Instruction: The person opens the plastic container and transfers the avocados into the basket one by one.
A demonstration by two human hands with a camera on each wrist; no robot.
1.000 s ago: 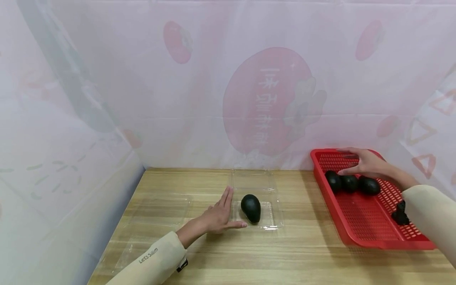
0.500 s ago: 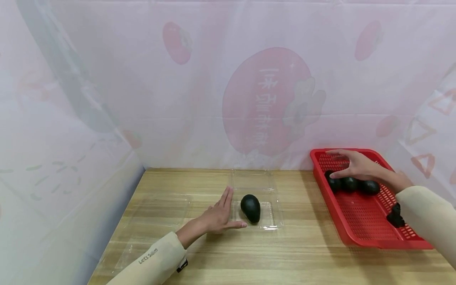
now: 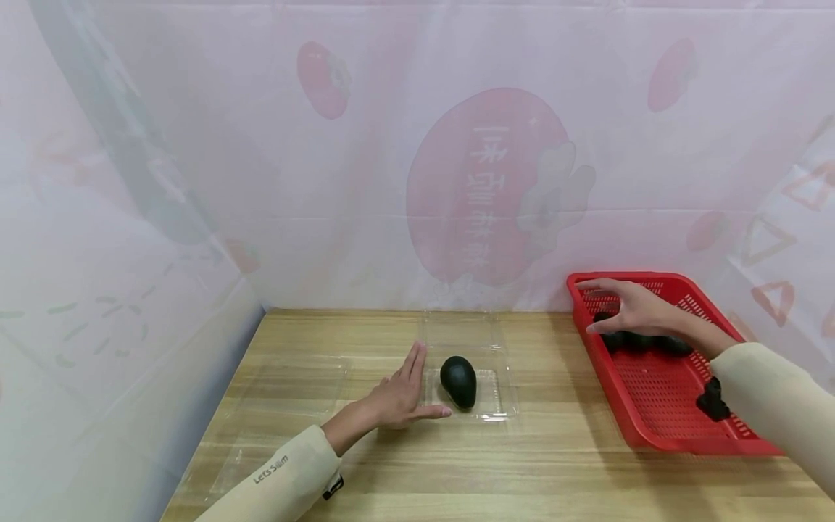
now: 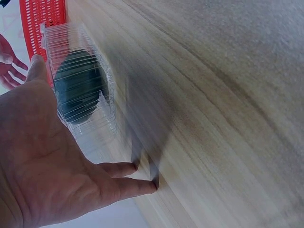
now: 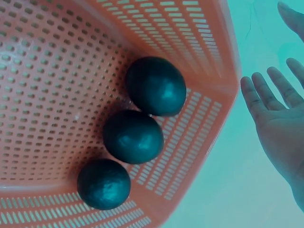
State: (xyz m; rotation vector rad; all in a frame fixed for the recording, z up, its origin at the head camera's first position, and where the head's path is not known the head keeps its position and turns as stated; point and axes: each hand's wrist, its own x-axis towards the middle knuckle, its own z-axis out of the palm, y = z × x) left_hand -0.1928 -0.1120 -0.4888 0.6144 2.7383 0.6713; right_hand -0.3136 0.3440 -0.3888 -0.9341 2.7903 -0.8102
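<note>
A dark avocado (image 3: 459,382) lies in the base of a clear plastic clamshell box (image 3: 507,391), its lid folded back toward the wall. My left hand (image 3: 399,399) rests along the box's left side, fingers straight; in the left wrist view two fingertips (image 4: 154,184) touch the wood. Over the far left part of a red plastic basket (image 3: 642,438), my right hand (image 3: 636,308) hovers with fingers spread and nothing held. Below it three avocados (image 5: 133,137) sit in a row against the basket's end, seen whole in the right wrist view and partly covered in the head view.
Another clear plastic container (image 3: 293,384) lies on the wooden table (image 3: 417,478) at the left, hard to make out. A printed white cloth (image 3: 365,167) hangs behind and along the sides. A black strap piece (image 3: 713,399) hangs from the right sleeve.
My right hand has moved left over the basket, from above the middle of the avocados to its left rim. The left hand and the boxed avocado have stayed still.
</note>
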